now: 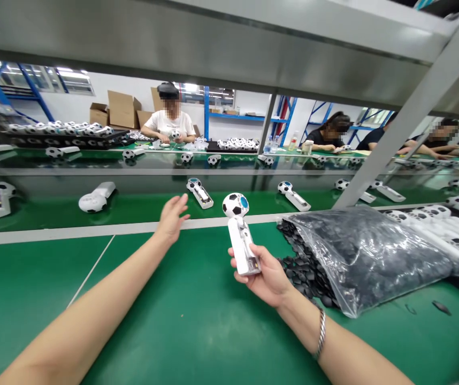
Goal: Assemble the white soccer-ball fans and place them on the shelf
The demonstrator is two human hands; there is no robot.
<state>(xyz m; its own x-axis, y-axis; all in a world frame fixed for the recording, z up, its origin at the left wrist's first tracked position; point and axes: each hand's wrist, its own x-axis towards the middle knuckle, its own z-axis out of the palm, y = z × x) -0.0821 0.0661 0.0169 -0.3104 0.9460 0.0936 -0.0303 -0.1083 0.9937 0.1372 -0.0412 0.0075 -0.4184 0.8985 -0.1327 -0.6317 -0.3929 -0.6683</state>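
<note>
- right hand [267, 275]: palm up, forearm in from lower right, fingers + thumb closed round lower end of white handheld unit w/ soccer-ball head [239, 243]
- unit held in the air over green mat [161, 321], roughly upright, slight tilt, ball on top w/ blue patch
- left hand [171, 219]: open wide, fingers spread, holding nothing, forearm angled up from lower left, hand just left of unit, over far edge of mat
- metal chain bracelet [321, 334] on right wrist
- clear plastic bag [368, 256] of small black parts on mat, just right of unit; black parts [304, 267] spilling out its open end
- green conveyor belt [141, 206] beyond mat, more white units [200, 193] lying on it, spaced apart
- far side: co-worker [169, 122] in white t-shirt, both hands at a unit; cardboard boxes [123, 109] behind
</note>
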